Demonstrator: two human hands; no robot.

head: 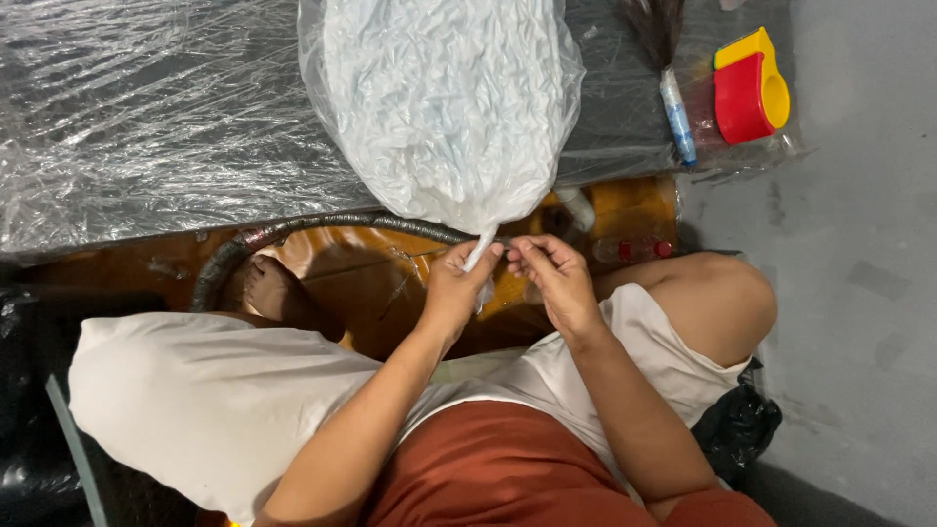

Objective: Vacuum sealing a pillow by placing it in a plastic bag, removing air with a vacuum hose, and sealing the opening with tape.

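Near the table's front edge, the left hand (457,289) pinches the twisted neck of the clear stuffed bag (444,102), and the right hand (552,275) closes its fingertips beside it. A loose pinch could let the thin film untwist or tear, spilling the white filling.
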